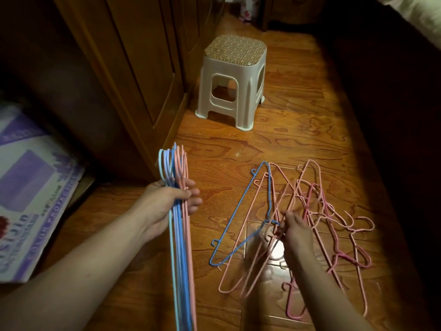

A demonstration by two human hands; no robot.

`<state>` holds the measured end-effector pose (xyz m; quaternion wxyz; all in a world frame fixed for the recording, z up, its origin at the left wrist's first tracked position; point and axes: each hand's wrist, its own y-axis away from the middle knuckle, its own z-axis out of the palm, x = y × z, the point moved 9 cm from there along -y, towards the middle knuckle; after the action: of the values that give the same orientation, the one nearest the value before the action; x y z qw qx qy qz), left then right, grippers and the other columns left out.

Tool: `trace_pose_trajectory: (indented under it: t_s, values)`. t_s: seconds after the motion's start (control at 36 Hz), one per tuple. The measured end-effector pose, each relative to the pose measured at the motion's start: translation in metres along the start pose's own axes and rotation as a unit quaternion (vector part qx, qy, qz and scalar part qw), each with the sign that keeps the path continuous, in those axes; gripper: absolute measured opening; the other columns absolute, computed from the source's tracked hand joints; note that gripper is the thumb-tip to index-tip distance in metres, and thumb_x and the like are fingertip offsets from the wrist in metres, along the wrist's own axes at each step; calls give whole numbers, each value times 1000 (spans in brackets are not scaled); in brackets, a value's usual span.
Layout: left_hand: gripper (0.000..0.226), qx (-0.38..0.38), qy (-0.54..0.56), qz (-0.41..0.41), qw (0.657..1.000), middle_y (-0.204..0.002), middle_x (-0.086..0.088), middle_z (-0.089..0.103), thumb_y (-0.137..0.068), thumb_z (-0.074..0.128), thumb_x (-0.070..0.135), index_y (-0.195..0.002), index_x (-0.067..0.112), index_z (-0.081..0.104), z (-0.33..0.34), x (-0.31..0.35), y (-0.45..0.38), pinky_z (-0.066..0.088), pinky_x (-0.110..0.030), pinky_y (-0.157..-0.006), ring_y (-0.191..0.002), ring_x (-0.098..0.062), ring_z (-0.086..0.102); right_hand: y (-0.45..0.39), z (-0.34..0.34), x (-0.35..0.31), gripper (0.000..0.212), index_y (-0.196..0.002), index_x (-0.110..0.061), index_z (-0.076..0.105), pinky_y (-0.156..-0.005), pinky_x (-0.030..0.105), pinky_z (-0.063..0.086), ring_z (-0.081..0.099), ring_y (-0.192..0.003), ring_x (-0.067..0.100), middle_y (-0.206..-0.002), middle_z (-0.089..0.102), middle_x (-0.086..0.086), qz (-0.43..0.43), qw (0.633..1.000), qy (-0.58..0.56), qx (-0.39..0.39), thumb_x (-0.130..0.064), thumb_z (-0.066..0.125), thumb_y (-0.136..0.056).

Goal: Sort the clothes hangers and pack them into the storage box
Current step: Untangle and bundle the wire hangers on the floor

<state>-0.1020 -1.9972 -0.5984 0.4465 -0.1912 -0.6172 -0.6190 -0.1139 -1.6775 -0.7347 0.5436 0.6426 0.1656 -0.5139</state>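
Left hand clamped round gathered bundle, right hand pinching blue hanger near its neck atop floor pile; probably light, springy, hooks snag-prone, so better lifted by the neck; box at left.

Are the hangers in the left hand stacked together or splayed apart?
Stacked together: the left hand clamps the bundle of hangers edge-on, blue and pink wires lying parallel.

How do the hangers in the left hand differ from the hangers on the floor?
The left hand's bundle is stacked edge-on and lifted; the floor pile lies flat, tangled.
The bundle mixes blue and pink about evenly; the pile is mostly pink, with one blue.
Both are thin wire hangers.
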Motion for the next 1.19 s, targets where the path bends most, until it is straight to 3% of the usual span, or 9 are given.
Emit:
trace_pose_trajectory:
  t_s: [0.14,0.25,0.33,0.47,0.58,0.69,0.86,1.0,1.19]
  values:
    - [37,-7,3,28,1000,-102,-17,76,-92,47,-21,-107,5,69,8,3,2,62,-31,-71,-85,-27,77,34,64,-69,26,-94,-10,71,-50,25,38,44,-51,13,-56,48,2,-117,976,138,-118,-19,49,-104]
    - [41,-30,27,34,999,-105,-18,75,-93,47,-21,-114,6,69,22,2,6,61,-35,-78,-87,-28,76,74,106,-98,20,-96,-18,66,-54,29,39,49,-47,10,-57,55,-1,-240,921,261,-162,-24,49,-105]
    - [42,-37,56,37,997,-111,-18,74,-90,47,-23,-109,6,70,31,0,10,62,-33,-75,-86,-27,76,99,131,-96,36,-139,-38,47,-65,25,46,55,-64,8,-82,59,-7,-277,898,268,-212,-34,48,-103]
    - [42,-73,105,32,991,-120,-24,70,-86,49,-24,-115,0,67,44,-1,18,61,-35,-79,-87,-28,75,127,154,-90,47,-131,-30,57,-82,37,54,68,-88,16,-102,73,-9,-349,825,375,-237,-53,34,-98]
    - [58,-107,130,36,985,-110,-22,74,-86,49,-24,-130,11,64,51,-2,24,63,-36,-79,-90,-25,75,127,153,-88,30,-120,-34,62,-79,43,57,70,-85,9,-98,74,-14,-346,846,336,-229,-40,42,-100]
    - [54,-111,103,46,987,-120,-28,69,-85,51,-25,-123,11,62,52,-1,26,60,-42,-84,-90,-27,75,124,150,-89,25,-101,-32,65,-72,47,56,69,-77,12,-88,74,-13,-341,859,320,-206,-42,41,-99]
    - [93,-101,59,-6,993,-110,-23,74,-77,59,-23,-157,13,29,49,-16,20,64,-42,-78,-97,-35,75,123,139,-100,30,-95,-31,59,-66,48,54,69,-74,24,-77,72,-4,-361,871,307,-129,-50,37,-97]
    - [42,-96,60,-111,987,-113,-20,74,-91,44,-18,-127,-7,63,49,-27,25,58,-34,-90,-95,-25,75,132,137,-103,30,-108,-28,64,-64,35,45,60,-70,18,-81,68,-3,-390,858,313,-120,-44,39,-100]
    - [37,-76,89,-159,980,-120,-19,72,-90,51,-12,-123,-4,67,43,-36,23,57,-36,-95,-117,-30,67,133,134,-100,36,-111,-28,66,-65,39,49,64,-75,22,-84,71,-3,-374,866,308,-126,-47,39,-97]
